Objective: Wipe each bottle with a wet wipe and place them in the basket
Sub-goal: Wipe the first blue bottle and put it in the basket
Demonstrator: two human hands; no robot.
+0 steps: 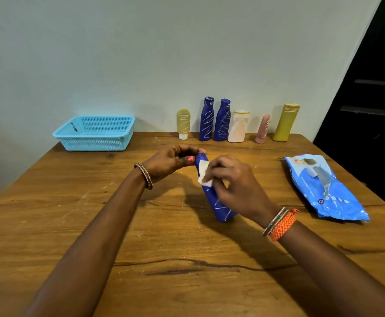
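A dark blue bottle (pixel 219 205) with white scribbles stands tilted on the wooden table (pixel 95 225) in the middle. My left hand (pixel 171 160) pinches its top. My right hand (pixel 235 184) presses a white wet wipe (pixel 203 172) against the bottle's upper side, fingers curled round the wipe. A light blue mesh basket (pixel 95 133) sits at the back left; I see no bottle in it. Along the wall stand several more bottles: a yellow tube (pixel 183 126), two dark blue ones (pixel 206 118) (pixel 222 120), a white one (pixel 239 126), a pink one (pixel 263 129) and an olive-yellow one (pixel 286 122).
A blue pack of wet wipes (pixel 324 188) lies on the right side of the table. The pale wall runs just behind the bottles and the basket. A dark opening is at the far right beyond the table's edge.
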